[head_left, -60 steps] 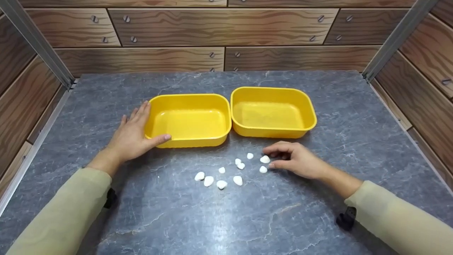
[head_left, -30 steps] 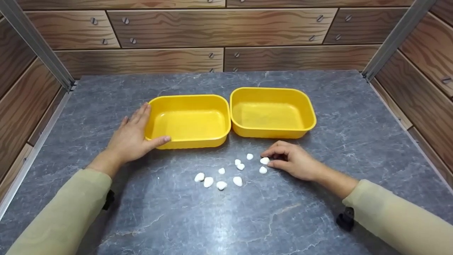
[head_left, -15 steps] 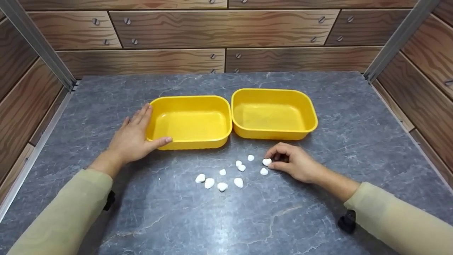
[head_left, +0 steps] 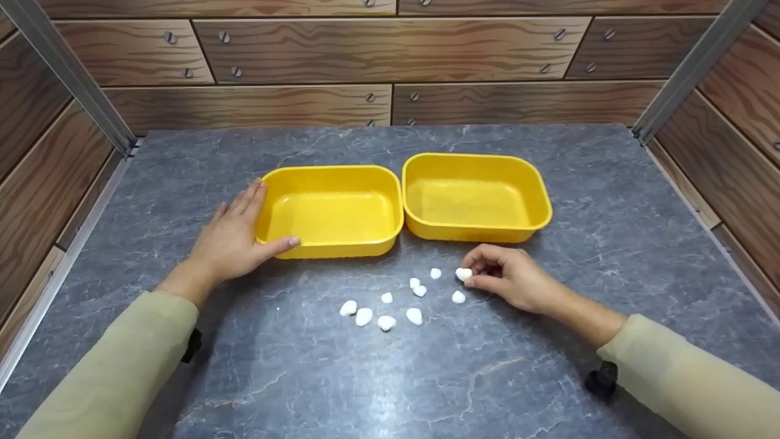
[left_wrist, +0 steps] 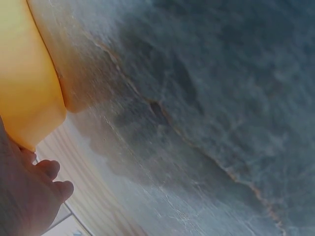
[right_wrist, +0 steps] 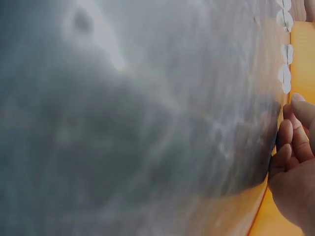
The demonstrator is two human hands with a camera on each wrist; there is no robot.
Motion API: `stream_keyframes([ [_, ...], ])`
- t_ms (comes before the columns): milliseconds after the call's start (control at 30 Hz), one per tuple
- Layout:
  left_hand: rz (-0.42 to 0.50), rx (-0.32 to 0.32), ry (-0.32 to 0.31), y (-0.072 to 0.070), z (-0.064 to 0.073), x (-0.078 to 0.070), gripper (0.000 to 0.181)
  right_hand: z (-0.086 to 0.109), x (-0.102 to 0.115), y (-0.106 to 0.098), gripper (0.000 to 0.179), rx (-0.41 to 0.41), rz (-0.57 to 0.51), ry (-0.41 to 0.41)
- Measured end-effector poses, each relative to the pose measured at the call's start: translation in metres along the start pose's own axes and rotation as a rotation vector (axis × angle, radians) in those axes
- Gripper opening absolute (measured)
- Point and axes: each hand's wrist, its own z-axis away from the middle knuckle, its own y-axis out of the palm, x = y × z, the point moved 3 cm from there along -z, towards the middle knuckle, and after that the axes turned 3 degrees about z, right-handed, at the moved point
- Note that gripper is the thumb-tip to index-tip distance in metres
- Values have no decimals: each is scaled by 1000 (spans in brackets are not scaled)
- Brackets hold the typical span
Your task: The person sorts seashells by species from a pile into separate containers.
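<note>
My right hand [head_left: 518,281] pinches a small white seashell [head_left: 464,274] between thumb and forefinger, in front of the right yellow tub [head_left: 481,233]. Its other fingers curl in toward the palm. Against the left yellow tub [head_left: 335,250] rests my left hand [head_left: 228,241], straight fingers along the left end and thumb across the front rim. In the left wrist view, part of this tub [left_wrist: 29,73] and the left hand's fingertips [left_wrist: 48,168] show. Several more white seashells [head_left: 414,316] lie scattered on the table before the tubs. The right wrist view has the right hand [right_wrist: 298,167] at its edge.
Both tubs stand side by side, nearly touching, with nothing seen inside. A grey marbled table [head_left: 341,390] lies under everything. Wood-patterned panels [head_left: 390,52] enclose the back and sides, with metal posts [head_left: 79,79] at the rear corners.
The right thumb and forefinger have closed on the seashell and raised it slightly from its place beside another shell. The left hand keeps its place on the tub.
</note>
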Motion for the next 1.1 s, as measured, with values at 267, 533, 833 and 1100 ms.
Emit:
stream_keyframes([
  [267, -19, -2, 17, -2, 1, -1, 122, -7, 25, -10, 18, -34, -42, 3],
  [533, -13, 10, 5, -2, 2, -1, 123, -35, 62, -13, 20, -30, -123, -41],
  [833, -18, 7, 7, -4, 1, -2, 123, -85, 102, 2, 20, -38, -142, -98],
  [1100, -24, 7, 7, -2, 1, -2, 123, -123, 121, 23, 20, -41, -184, -73],
])
